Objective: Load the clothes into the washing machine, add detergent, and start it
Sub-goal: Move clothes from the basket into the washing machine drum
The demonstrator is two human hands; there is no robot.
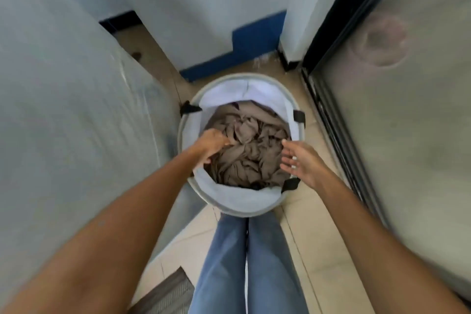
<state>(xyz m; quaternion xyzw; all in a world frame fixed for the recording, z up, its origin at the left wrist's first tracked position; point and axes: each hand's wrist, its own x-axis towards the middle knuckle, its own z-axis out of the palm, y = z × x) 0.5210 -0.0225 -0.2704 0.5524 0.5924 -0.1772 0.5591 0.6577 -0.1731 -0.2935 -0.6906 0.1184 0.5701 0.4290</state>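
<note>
Left hand (212, 145) grips the beige clothes (251, 150) inside the basket (239, 201) — right hand (302, 160) hovers beside, fingers spread, holding nothing.

A round laundry basket (240, 202) stands in a narrow strip of tiled floor (313, 237), hemmed by a plastic-wrapped bulk (63, 109) on the left, a glass door (407, 122) on the right and a white wall (204, 7) behind. Its mouth lies open from above, with clothes (252, 153) heaped below the rim. The left grip (211, 144) fills the mouth's left side and the right grip (303, 160) hovers over the right edge, leaving the middle free.
</note>
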